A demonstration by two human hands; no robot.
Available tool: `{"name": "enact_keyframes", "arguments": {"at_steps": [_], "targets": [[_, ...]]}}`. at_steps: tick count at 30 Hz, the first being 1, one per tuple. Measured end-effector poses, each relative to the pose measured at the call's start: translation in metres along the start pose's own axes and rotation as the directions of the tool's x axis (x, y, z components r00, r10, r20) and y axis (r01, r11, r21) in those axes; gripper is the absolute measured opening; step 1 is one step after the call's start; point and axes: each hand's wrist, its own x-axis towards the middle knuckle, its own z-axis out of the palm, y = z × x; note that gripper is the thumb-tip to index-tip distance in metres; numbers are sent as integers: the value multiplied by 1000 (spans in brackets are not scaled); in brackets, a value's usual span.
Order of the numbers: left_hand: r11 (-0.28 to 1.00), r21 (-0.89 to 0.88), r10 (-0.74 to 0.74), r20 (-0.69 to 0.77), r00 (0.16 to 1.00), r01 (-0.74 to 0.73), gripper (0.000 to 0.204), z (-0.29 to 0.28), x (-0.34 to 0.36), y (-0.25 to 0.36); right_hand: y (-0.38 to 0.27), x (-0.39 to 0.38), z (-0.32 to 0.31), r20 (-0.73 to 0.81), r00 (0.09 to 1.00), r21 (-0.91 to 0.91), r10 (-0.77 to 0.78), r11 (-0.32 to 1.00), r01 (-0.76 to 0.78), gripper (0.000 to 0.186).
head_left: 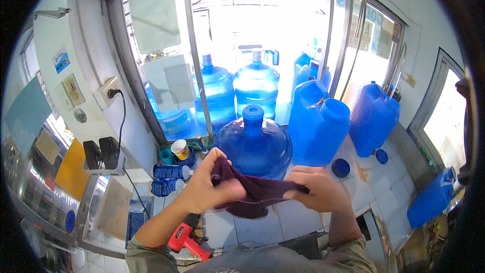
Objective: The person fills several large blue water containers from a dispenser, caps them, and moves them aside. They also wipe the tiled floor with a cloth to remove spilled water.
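1. Biggest up front: the round blue jug (252,141), standing on the tiles, its neck uncovered by cloth.
2. Beside it, the blue jerrycan (316,126), wide mouth open!
3. Now the dark purple cloth (247,199), up in the air before the jug; whether they touch, I can't tell.
4. Left hand (212,187) pinches one end, right hand (321,187) the other. Picking up: done. Any use on the jug: not shown, so seemingly left.
5. Smallest: a dark blue cap (340,168), lying off.

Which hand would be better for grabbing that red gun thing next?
Probably the left hand: the red tool lies beside the left forearm, while the right hand is farther across. Both hold the dark purple cloth, though.
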Motion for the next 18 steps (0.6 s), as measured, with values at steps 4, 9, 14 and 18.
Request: {"name": "enact_keyframes", "arguments": {"at_steps": [4, 9, 14, 18], "targets": [[926, 324, 187, 58, 981, -196, 26, -1, 6, 19, 11, 9, -10, -291, 942, 329, 165, 942, -63, 20], [952, 296, 141, -177, 974, -84, 50, -2, 47, 13, 32, 41, -21, -454, 883, 204, 120, 978, -28, 8], [970, 45, -189, -468, 863, 237, 96, -29, 157, -23, 64, 138, -33, -707, 701, -279, -90, 947, -160, 24], [906, -321, -385, -352, 853, 276, 110, -60, 189, -71, 51, 176, 4, -353, 892, -614, -284, 789, 8, 52]]}}
